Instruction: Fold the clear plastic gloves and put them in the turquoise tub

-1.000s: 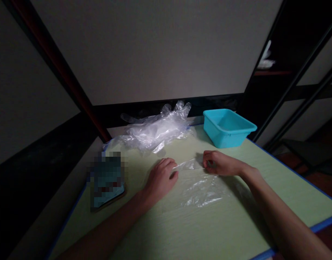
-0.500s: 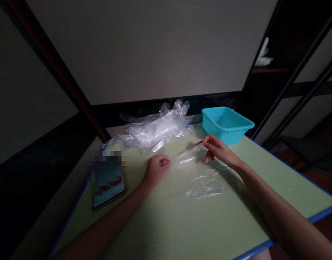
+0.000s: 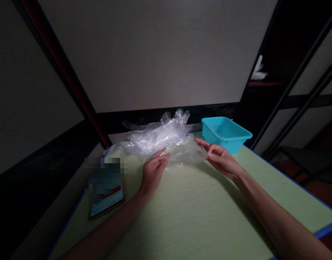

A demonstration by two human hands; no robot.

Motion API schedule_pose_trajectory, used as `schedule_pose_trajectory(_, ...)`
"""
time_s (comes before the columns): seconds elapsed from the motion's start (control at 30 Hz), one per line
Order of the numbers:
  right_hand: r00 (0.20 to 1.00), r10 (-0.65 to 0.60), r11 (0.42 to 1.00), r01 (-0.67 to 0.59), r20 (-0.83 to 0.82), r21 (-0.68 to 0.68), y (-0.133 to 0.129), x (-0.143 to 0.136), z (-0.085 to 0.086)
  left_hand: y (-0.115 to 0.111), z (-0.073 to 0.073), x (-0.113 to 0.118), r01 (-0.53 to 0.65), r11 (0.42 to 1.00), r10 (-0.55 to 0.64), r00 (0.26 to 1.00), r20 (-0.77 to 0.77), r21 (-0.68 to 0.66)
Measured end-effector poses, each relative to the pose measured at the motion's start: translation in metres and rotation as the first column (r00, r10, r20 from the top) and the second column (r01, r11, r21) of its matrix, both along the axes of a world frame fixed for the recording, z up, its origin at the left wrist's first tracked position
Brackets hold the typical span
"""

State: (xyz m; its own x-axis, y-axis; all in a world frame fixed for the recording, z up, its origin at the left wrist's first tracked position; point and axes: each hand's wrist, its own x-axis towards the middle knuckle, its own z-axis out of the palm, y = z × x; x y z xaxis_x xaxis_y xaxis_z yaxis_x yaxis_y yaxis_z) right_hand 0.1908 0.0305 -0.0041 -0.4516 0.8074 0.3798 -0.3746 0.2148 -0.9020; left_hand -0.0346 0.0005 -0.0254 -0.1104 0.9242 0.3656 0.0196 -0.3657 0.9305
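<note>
A thin clear plastic glove (image 3: pixel 183 153) stretches between my two hands above the table. My left hand (image 3: pixel 153 173) pinches its left end between thumb and fingers. At the other end my right hand (image 3: pixel 222 159) grips the film with its thumb, while the index finger points out to the left. Just behind lies a crumpled pile of clear disposable gloves (image 3: pixel 157 135), some of their fingers sticking up. The glove's exact outline is hard to make out through the see-through film.
A turquoise plastic basin (image 3: pixel 236 145) stands at the back right, close to my right hand. On the left is a phone (image 3: pixel 107 202), partly blurred out. The pale green table (image 3: pixel 187 216) has blue edges, and a cabinet panel (image 3: pixel 166 54) rises behind it.
The plastic that hung down over the table toward me is now lifted and stretched farther back, near the pile. My right hand has turned and lowered slightly; my left fingers have straightened.
</note>
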Motion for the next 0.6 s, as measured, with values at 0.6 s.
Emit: schedule_pose_trajectory(0.6, 0.481, 0.641, 0.755, -0.535, 0.598, -0.379, -0.010, 0.023, 0.012, 0.004, -0.008, -0.011, 0.264, 0.950, -0.311, 0.864, -0.397, -0.169)
